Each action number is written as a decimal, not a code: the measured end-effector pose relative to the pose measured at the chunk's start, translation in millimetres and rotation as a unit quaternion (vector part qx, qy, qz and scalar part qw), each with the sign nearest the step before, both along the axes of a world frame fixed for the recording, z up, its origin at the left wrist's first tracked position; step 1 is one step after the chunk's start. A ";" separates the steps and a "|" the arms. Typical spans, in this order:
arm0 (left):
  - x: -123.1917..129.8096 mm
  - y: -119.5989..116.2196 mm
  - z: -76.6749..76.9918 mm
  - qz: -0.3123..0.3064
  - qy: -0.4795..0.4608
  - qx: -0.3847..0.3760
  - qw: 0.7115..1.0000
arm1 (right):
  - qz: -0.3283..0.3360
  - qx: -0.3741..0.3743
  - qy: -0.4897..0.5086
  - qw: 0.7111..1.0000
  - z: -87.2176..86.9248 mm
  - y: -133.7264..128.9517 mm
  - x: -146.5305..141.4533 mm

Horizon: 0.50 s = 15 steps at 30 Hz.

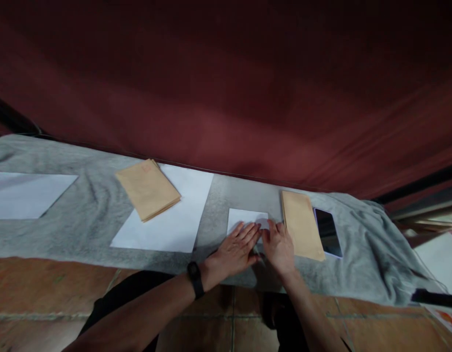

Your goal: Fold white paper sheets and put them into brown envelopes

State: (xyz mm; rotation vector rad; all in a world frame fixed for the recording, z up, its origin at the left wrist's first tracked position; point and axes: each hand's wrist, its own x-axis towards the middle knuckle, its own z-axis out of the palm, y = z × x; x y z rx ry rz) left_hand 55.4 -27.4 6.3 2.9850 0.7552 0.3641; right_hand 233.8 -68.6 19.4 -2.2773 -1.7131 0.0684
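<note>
A small white sheet of paper [246, 215], apparently folded, lies on the grey cloth in front of me. My left hand [236, 249] rests flat on its lower part with the fingers stretched out. At the paper's right edge is my right hand [279, 248], its fingers curled and thumb side against the paper near my left fingertips. Both hands hide the paper's lower portion. Just right of my right hand lies a stack of brown envelopes [302, 226], with a dark-screened phone [328, 233] beside it.
Grey cloth [90, 205] covers the long narrow surface. On the left, more brown envelopes [147, 189] overlap a large white sheet [167, 234]; another white sheet [24, 195] lies farther left. A dark red upright panel [226, 98] stands behind. Tiled floor [196, 332] shows below.
</note>
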 end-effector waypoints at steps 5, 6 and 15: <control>2.4 -3.3 1.3 -0.011 0.002 -0.038 0.999 | 0.082 0.087 0.146 0.982 -10.9 6.5 -11.3; 3.2 -3.4 0.0 -0.015 0.001 -0.046 0.999 | 0.093 0.092 0.194 0.972 -14.1 8.6 -14.8; 6.3 -6.1 -0.3 -0.007 -0.022 -0.070 0.997 | 0.137 0.044 0.229 0.963 -27.4 13.8 -28.2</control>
